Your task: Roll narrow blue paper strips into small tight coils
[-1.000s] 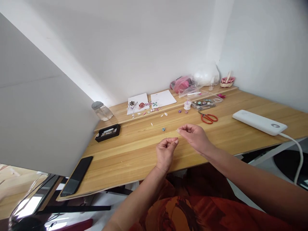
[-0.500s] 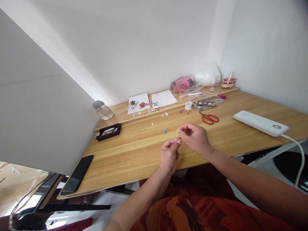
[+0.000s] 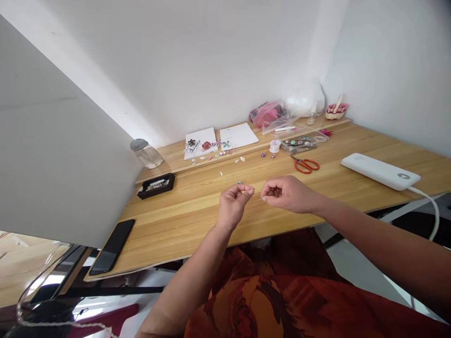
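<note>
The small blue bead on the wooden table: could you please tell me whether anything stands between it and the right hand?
Yes, the left hand appears in between, just in front of the small blue bead and short of the right hand; its height above the wooden table is unclear.

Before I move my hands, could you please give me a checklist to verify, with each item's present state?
1. Left hand and right hand apart: ok.
2. Something tiny pinched in the fingertips: cannot tell, too small to make out.
3. Small blue piece in full view: not ok, partly hidden behind the left hand.
4. Scissors clear of both hands: ok, lying beyond the right one.
5. Black tray upright: ok.
6. Phone wholly on the table: ok.
</note>
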Demonstrator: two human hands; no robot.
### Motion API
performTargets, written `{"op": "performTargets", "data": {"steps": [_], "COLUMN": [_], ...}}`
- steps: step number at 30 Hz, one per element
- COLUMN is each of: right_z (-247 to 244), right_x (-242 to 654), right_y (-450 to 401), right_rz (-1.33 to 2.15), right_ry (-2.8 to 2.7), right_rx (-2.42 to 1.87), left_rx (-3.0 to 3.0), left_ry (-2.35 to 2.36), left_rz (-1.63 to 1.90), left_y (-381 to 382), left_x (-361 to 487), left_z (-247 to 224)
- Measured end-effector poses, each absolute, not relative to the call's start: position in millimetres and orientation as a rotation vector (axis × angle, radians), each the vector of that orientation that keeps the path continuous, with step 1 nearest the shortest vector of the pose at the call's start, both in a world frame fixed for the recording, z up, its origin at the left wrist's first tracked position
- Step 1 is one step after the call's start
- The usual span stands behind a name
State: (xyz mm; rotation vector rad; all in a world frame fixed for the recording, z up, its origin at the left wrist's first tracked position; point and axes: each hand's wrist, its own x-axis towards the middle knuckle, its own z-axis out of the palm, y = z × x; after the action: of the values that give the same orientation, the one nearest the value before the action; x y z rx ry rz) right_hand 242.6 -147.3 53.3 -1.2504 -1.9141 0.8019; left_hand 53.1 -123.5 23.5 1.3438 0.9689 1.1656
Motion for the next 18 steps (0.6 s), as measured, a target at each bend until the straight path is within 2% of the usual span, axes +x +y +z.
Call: {"op": "performTargets", "data": {"steps": [3, 7, 15, 18], "right_z": [50.0, 44.8, 36.0, 32.3], "right_x": [242.2, 239.0, 220.2, 211.9], "right_y": [-146.7, -145.9, -146.4, -144.4], "right_rz": [1.060, 1.195, 1.245, 1.167], "right_ry": [-1.761, -1.529, -1.002, -0.912], "right_rx": [-1.222, -1.184, -1.084, -1.077], "left_rx": [1.221, 1.021, 0.843, 0.823], "left_ry": [0.939, 0.877, 0.850, 0.862], "left_rz": [1.140, 1.142, 1.215, 1.225], "left_y": [-120.8, -122.9, -139.2, -146.2], "left_x": [55.4, 62.8, 84.3, 91.8], "left_z": [20.3, 9.4, -10.1, -11.2]}}
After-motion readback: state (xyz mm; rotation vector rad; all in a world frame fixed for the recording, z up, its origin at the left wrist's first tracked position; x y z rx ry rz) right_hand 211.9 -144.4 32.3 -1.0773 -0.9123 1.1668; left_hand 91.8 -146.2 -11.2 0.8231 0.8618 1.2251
